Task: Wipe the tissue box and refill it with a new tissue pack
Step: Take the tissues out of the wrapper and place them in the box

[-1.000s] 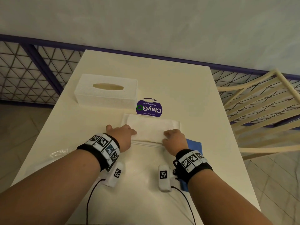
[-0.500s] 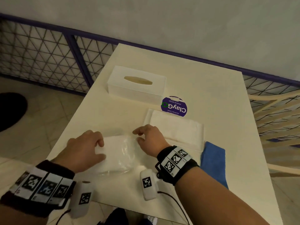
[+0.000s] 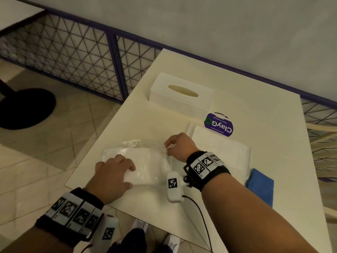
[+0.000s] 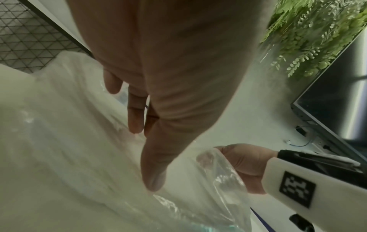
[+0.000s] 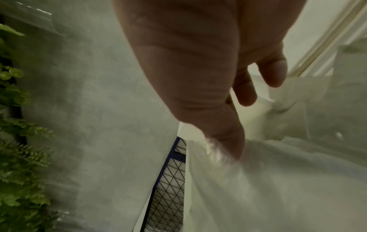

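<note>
The white tissue box [image 3: 181,95] with its oval slot stands at the table's far side. A new tissue pack [image 3: 145,161] in clear plastic wrap lies near the table's left front edge. My left hand [image 3: 116,172] grips its near left end, fingers on top and thumb along the near side. My right hand [image 3: 171,148] pinches the crinkled wrap at the pack's right end. In the left wrist view my left hand [image 4: 145,157] presses the pack [image 4: 59,141]. In the right wrist view my right hand [image 5: 234,125] holds the wrap [image 5: 278,180].
A flat white stack [image 3: 222,150] lies right of the pack, with a blue cloth [image 3: 260,185] at its near right. A purple ClayGo disc [image 3: 218,125] sits behind the stack. A mesh fence [image 3: 73,52] runs behind the table [image 3: 255,110].
Both hands left the flat white stack and went left to the wrapped pack. My right hand now pinches the wrap at the pack's right end. The head view has swung left.
</note>
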`<state>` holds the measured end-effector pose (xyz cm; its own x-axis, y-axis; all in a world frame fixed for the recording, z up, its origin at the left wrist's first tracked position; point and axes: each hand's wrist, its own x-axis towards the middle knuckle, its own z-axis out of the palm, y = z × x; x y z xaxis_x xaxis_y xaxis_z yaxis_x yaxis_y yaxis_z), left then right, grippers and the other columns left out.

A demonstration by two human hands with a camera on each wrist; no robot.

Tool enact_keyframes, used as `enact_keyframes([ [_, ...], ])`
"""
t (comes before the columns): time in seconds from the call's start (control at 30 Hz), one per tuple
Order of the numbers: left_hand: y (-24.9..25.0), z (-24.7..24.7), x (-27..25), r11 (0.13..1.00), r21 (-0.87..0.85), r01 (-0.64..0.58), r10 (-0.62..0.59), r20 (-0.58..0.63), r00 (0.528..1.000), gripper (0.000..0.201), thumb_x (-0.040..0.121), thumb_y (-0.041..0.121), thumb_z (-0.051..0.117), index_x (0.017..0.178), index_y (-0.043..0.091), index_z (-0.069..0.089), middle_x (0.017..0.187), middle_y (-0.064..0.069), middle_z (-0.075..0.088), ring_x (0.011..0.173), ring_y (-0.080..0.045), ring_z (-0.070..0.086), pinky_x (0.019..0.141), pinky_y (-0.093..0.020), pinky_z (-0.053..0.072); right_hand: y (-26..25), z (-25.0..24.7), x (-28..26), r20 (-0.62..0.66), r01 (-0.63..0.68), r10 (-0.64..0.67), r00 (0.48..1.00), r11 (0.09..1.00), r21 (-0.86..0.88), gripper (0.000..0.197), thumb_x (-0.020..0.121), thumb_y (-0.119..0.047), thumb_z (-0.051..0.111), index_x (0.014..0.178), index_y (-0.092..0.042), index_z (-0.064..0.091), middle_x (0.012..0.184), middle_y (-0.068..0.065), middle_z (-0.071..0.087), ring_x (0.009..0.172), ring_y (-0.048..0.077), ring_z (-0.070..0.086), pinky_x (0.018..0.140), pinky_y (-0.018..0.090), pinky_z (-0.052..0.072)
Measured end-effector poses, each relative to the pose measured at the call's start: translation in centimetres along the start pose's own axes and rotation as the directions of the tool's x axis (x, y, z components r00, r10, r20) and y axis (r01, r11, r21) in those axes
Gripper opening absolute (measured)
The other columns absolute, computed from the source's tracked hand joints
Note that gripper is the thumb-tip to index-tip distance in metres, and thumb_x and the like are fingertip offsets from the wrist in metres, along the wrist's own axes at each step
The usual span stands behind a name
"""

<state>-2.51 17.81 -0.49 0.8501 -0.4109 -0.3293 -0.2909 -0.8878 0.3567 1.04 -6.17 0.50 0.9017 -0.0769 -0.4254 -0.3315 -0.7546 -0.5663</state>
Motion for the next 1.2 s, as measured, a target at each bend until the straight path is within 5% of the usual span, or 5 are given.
enact_keyframes([
  [0.3,0.0,0.4,-0.3,0.999,-0.042,-0.002,0.001,-0.025,1.0,0.042,0.075,0.042,0.071,0.112,0.038,0.051,0.113,0.016,0.041,0.108,-0.009,0.044,0.091,-0.03,0.023,-0.4,1.3,0.4,0.047,-0.049,0.059,0.997,0.978,-0.204,0.044,0.072,-0.037,0.076,0.114,-0.027,0.066,0.124,0.003,0.048,0.116,0.024,0.047,0.099,0.042,0.046],
  [0.63,0.2,0.7,0.0,0.996,-0.089,0.027,-0.028,-0.012,1.0,0.041,0.075,0.044,0.069,0.113,0.038,0.051,0.116,0.015,0.041,0.109,-0.011,0.042,0.097,-0.034,0.029,0.0,1.2,-0.5,0.032,0.02,-0.019,0.999,0.998,-0.052,0.02,0.076,-0.032,0.074,0.082,-0.017,0.061,0.074,-0.009,0.053,0.077,0.015,0.053,0.06,0.023,0.039],
  [0.77,0.3,0.7,-0.1,0.994,-0.107,0.03,-0.033,-0.029,0.999,0.041,0.075,0.046,0.068,0.112,0.039,0.051,0.115,0.015,0.041,0.109,-0.011,0.042,0.094,-0.034,0.026,-0.1,1.3,-0.7,0.145,-0.091,0.099,0.984,0.994,-0.064,0.047,0.083,-0.046,0.064,0.056,-0.013,0.043,0.06,-0.001,0.043,0.059,0.015,0.043,0.053,0.026,0.033],
  [1.0,0.1,0.5,-0.3,0.986,-0.148,0.072,-0.085,-0.086,0.993,0.042,0.072,0.05,0.072,0.106,0.036,0.051,0.112,0.014,0.039,0.106,-0.01,0.041,0.09,-0.035,0.026,0.6,0.6,-1.6,-0.021,-0.212,0.249,0.968,0.863,0.459,0.021,0.083,-0.03,0.058,0.076,-0.011,0.051,0.07,0.001,0.045,0.074,0.024,0.046,0.068,0.033,0.037],
  [1.2,0.5,0.9,-0.5,0.988,-0.142,0.054,-0.067,-0.091,0.994,0.043,0.072,0.052,0.07,0.108,0.035,0.051,0.111,0.014,0.041,0.101,-0.008,0.037,0.088,-0.034,0.025,1.6,1.7,-3.1,0.095,-0.331,0.332,0.939,0.786,0.522,0.027,0.08,-0.039,0.06,0.09,-0.015,0.055,0.083,0.007,0.061,0.068,0.023,0.058,0.051,0.028,0.045],
])
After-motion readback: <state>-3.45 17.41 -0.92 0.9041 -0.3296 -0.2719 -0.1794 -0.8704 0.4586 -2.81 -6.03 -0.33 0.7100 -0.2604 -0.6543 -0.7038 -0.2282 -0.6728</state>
